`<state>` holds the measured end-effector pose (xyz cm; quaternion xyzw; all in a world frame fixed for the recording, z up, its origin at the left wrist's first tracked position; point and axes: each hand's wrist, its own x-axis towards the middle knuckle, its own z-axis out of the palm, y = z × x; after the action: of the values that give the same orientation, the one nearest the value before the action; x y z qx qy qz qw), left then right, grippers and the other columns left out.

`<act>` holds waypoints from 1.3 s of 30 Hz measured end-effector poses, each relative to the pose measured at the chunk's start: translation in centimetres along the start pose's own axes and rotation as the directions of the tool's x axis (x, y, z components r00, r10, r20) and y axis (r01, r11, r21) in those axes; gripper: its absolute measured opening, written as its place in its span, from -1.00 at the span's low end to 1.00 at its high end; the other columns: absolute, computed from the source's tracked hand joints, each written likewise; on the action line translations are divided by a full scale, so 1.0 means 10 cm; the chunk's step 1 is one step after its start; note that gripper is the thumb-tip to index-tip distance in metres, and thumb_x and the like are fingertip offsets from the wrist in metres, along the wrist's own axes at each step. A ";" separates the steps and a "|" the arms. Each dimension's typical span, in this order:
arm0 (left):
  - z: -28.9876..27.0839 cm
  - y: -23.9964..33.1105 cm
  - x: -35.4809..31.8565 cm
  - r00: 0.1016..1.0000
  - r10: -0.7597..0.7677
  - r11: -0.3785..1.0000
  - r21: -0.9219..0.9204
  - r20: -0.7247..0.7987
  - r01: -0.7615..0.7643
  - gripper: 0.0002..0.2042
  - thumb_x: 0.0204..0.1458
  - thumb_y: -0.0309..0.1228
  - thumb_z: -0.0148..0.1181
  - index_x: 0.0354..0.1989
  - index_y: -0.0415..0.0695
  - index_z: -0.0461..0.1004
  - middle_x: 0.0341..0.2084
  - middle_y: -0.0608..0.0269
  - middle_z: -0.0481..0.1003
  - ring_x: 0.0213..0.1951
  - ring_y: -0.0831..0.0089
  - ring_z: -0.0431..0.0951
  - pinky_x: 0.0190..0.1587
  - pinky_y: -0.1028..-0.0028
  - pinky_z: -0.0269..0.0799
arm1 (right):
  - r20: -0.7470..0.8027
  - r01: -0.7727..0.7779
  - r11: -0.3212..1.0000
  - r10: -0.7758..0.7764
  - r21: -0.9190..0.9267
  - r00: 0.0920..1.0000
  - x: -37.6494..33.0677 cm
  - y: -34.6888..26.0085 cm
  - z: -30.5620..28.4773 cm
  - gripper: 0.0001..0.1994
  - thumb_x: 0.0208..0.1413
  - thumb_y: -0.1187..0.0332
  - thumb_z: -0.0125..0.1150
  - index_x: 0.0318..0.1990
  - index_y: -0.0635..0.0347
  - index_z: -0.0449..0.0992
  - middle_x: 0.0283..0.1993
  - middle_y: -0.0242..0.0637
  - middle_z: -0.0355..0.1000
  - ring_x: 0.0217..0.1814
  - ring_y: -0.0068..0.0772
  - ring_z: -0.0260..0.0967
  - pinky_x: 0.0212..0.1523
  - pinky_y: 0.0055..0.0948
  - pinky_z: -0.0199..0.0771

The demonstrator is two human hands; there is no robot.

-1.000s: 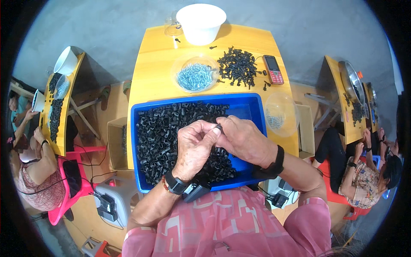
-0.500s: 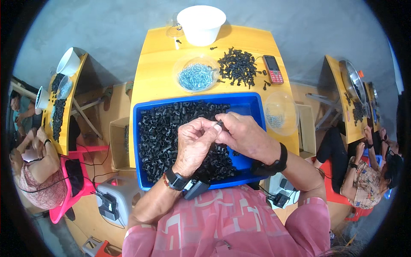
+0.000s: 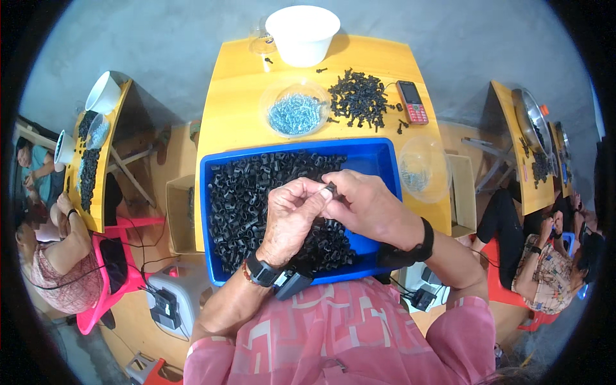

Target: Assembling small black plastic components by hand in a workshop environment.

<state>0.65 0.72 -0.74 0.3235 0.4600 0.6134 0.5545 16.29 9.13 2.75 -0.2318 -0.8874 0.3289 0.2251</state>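
Both hands meet above a blue tray (image 3: pixel 378 242) filled with many small black plastic pieces (image 3: pixel 247 192). A small black plastic part (image 3: pixel 331 187) sits between my fingertips; its exact shape is mostly hidden. My left hand (image 3: pixel 289 215) pinches it with thumb and forefinger from the left. From the right, my right hand (image 3: pixel 372 204) closes thumb and fingers on the same part. Beyond the tray stands a clear round tub (image 3: pixel 264 115) of bluish-silver screws (image 3: pixel 295 114). To its right lies a pile of black plugs with stems (image 3: pixel 360 97).
A white bucket (image 3: pixel 303 38) stands at the far edge of the yellow table (image 3: pixel 234 83). A red keypad phone (image 3: pixel 412 102) and a clear tub (image 3: pixel 425 168) with a few screws are on the right. Other people (image 3: pixel 64 263) work at side tables. Cables (image 3: pixel 138 247) hang at left.
Both hands stay over the tray, pinching the small part. My right hand's fingers have shifted slightly, and more of the black part shows between the fingertips.
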 end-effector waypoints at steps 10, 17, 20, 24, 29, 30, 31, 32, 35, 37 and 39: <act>0.01 0.02 -0.01 0.994 -0.089 0.989 -0.114 0.062 0.095 -0.86 0.20 -0.47 0.18 -0.16 -0.27 0.55 -0.34 0.18 0.60 -0.42 0.56 0.59 -0.35 0.53 0.59 | 0.149 -0.206 0.931 0.167 0.303 0.975 -0.01 -0.04 -0.24 -0.56 0.06 0.33 0.35 0.07 0.35 0.48 -0.25 -0.11 0.43 -0.27 -0.24 0.47 -0.30 -0.39 0.50; 0.00 0.00 -0.01 0.994 -0.109 0.984 -0.137 0.027 0.112 -0.87 0.15 -0.54 0.21 -0.15 -0.29 0.55 -0.36 0.17 0.59 -0.43 0.56 0.59 -0.38 0.49 0.64 | 0.073 -0.170 0.945 0.156 0.280 0.985 -0.03 0.09 -0.14 -0.68 0.22 0.34 0.19 0.05 0.34 0.51 -0.29 -0.10 0.41 -0.27 -0.20 0.42 -0.20 -0.33 0.44; -0.01 0.00 -0.01 0.995 -0.105 0.978 -0.181 0.004 0.104 -0.87 0.14 -0.56 0.22 -0.15 -0.29 0.55 -0.36 0.15 0.60 -0.43 0.54 0.60 -0.38 0.48 0.65 | 0.049 -0.162 0.943 0.154 0.292 0.987 -0.04 0.10 -0.10 -0.71 0.24 0.40 0.15 0.07 0.31 0.50 -0.28 -0.19 0.39 -0.33 -0.34 0.41 -0.30 -0.41 0.45; -0.01 0.01 0.00 0.994 -0.098 0.980 -0.178 -0.054 0.087 -0.86 0.15 -0.57 0.20 -0.13 -0.29 0.54 -0.36 0.13 0.60 -0.44 0.53 0.60 -0.38 0.47 0.65 | 0.071 -0.251 0.815 0.252 0.522 0.965 -0.06 0.10 -0.08 -0.70 0.24 0.50 0.09 0.10 0.25 0.50 -0.24 -0.35 0.36 -0.38 -0.61 0.37 -0.40 -0.62 0.45; -0.01 0.03 0.01 0.994 -0.084 0.982 -0.175 -0.074 0.070 -0.84 0.17 -0.55 0.19 -0.10 -0.28 0.52 -0.36 0.12 0.60 -0.44 0.53 0.60 -0.37 0.48 0.64 | 0.047 -0.269 0.729 0.310 0.630 0.949 -0.06 0.15 -0.07 -0.66 0.17 0.59 0.14 0.11 0.22 0.45 -0.26 -0.44 0.42 -0.34 -0.72 0.40 -0.37 -0.65 0.47; 0.00 0.03 0.01 0.994 -0.081 0.983 -0.174 -0.079 0.066 -0.84 0.17 -0.55 0.18 -0.10 -0.28 0.51 -0.36 0.12 0.60 -0.44 0.53 0.60 -0.37 0.48 0.64 | 0.047 -0.268 0.728 0.309 0.631 0.950 -0.06 0.17 -0.06 -0.66 0.17 0.59 0.14 0.11 0.22 0.45 -0.26 -0.44 0.42 -0.34 -0.72 0.40 -0.37 -0.65 0.47; 0.00 0.04 0.01 0.994 -0.077 0.983 -0.174 -0.080 0.062 -0.84 0.18 -0.55 0.18 -0.09 -0.28 0.51 -0.36 0.12 0.60 -0.44 0.53 0.60 -0.37 0.49 0.64 | 0.035 -0.260 0.698 0.320 0.668 0.947 -0.05 0.18 -0.05 -0.68 0.15 0.59 0.17 0.07 0.23 0.45 -0.28 -0.45 0.43 -0.33 -0.72 0.40 -0.36 -0.65 0.47; 0.00 0.03 0.02 0.994 -0.076 0.983 -0.173 -0.078 0.062 -0.84 0.18 -0.55 0.18 -0.09 -0.28 0.51 -0.36 0.12 0.60 -0.44 0.53 0.60 -0.37 0.49 0.64 | 0.023 -0.251 0.665 0.331 0.703 0.943 -0.04 0.19 -0.05 -0.70 0.14 0.59 0.19 0.04 0.23 0.45 -0.30 -0.46 0.44 -0.33 -0.72 0.40 -0.35 -0.65 0.47; -0.01 0.00 0.03 0.996 -0.056 0.987 -0.156 -0.066 0.045 -0.85 0.18 -0.54 0.18 -0.10 -0.28 0.49 -0.36 0.12 0.60 -0.45 0.53 0.60 -0.38 0.49 0.63 | 0.021 -0.244 0.703 0.310 0.668 0.951 -0.01 0.21 -0.08 -0.76 0.12 0.59 0.22 -0.04 0.26 0.48 -0.28 -0.45 0.46 -0.32 -0.72 0.41 -0.33 -0.65 0.48; -0.03 0.00 0.03 0.996 -0.088 0.985 -0.152 -0.024 0.083 -0.86 0.19 -0.52 0.18 -0.12 -0.28 0.49 -0.35 0.12 0.60 -0.45 0.53 0.59 -0.36 0.49 0.63 | -0.008 -0.225 0.739 0.298 0.635 0.955 0.00 0.24 -0.06 -0.79 0.12 0.59 0.22 -0.08 0.26 0.50 -0.28 -0.43 0.47 -0.31 -0.71 0.42 -0.32 -0.64 0.48; -0.03 -0.01 0.02 0.996 -0.086 0.985 -0.154 -0.020 0.082 -0.86 0.19 -0.52 0.18 -0.12 -0.28 0.48 -0.35 0.12 0.60 -0.44 0.53 0.59 -0.37 0.50 0.61 | -0.037 -0.206 0.774 0.284 0.598 0.958 0.01 0.24 -0.06 -0.82 0.11 0.58 0.23 -0.12 0.26 0.53 -0.28 -0.42 0.48 -0.30 -0.69 0.43 -0.31 -0.63 0.48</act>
<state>0.35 0.89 -0.94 0.2521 0.4324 0.6272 0.5968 17.15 11.04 1.53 -0.2844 -0.6879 0.5987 0.2958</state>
